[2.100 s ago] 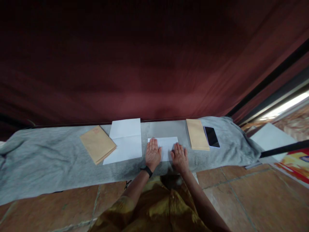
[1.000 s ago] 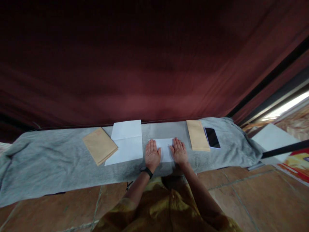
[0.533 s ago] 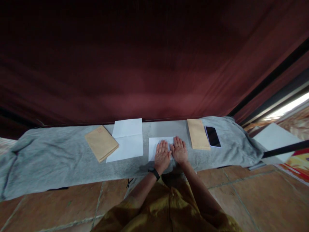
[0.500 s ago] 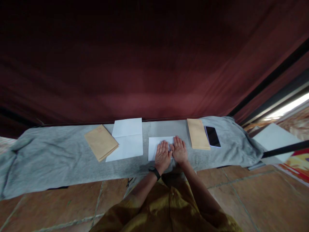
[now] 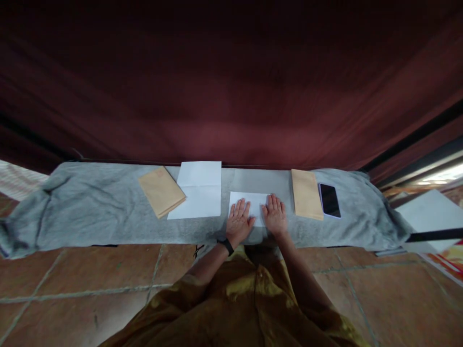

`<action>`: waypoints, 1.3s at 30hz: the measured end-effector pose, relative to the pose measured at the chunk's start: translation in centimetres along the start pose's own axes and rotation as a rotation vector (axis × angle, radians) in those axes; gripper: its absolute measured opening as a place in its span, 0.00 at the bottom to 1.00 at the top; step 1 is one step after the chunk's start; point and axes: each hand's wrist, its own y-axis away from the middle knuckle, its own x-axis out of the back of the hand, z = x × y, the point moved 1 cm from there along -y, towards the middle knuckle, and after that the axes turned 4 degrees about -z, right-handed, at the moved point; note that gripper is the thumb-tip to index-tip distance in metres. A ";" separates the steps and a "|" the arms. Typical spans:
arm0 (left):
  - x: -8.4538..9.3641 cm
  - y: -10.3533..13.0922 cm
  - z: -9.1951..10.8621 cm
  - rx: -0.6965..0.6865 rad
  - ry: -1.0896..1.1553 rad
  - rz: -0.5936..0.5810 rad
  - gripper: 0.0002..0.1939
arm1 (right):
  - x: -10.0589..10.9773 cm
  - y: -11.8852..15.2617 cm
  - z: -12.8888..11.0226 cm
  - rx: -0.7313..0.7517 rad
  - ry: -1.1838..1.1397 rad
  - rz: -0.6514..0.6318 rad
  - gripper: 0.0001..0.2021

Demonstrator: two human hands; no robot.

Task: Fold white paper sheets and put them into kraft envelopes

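A small white sheet of paper (image 5: 257, 205), seemingly folded, lies on the grey cloth in front of me. My left hand (image 5: 238, 224) rests on its left part, palm down with the fingers stretched out; a dark band circles that wrist. On the right end of the paper lies my right hand (image 5: 275, 217), also flat and open. To the left is a larger white sheet (image 5: 200, 197) with a crease across it. Brown envelopes (image 5: 161, 190) overlap that sheet's left side, and more brown envelopes (image 5: 306, 195) sit just right of my right hand.
A smartphone (image 5: 330, 200) lies beside the right-hand envelopes. The grey cloth (image 5: 94, 207) covers a long narrow surface against a dark red curtain (image 5: 224, 111). A white panel (image 5: 432, 214) stands at the far right, past a dark bar. Tiled floor shows below.
My hands have moved apart on the small paper, the left one toward its left edge, baring the middle. The whole view has shifted slightly.
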 end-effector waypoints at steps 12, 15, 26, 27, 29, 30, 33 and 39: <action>0.7 0.5 -0.2 -0.022 0.026 -0.017 0.34 | 1.2 -0.3 -2.1 -0.042 -0.079 -0.041 0.30; 0.5 0.4 -0.1 -0.034 0.019 -0.046 0.33 | 1.3 0.2 -4.4 0.078 -0.142 -0.121 0.28; 0.3 0.6 -0.2 -0.076 0.015 -0.035 0.31 | 0.8 1.4 -5.0 0.155 -0.047 -0.158 0.27; 0.3 0.7 -0.3 -0.074 0.022 -0.026 0.30 | 0.8 1.4 -4.7 0.148 -0.038 -0.145 0.27; 0.4 0.8 -0.4 -0.064 0.031 -0.015 0.30 | 0.7 1.5 -4.0 0.136 -0.021 -0.122 0.27; 0.4 0.8 -0.5 -0.054 0.033 -0.013 0.30 | 0.7 1.6 -3.7 0.132 -0.014 -0.113 0.27; 0.6 1.0 -0.9 -0.012 0.025 -0.011 0.31 | 0.8 1.8 -2.7 0.119 0.007 -0.095 0.27; 0.8 1.6 -2.0 0.062 -0.007 -0.008 0.33 | 1.0 2.3 -1.0 0.073 0.017 -0.063 0.28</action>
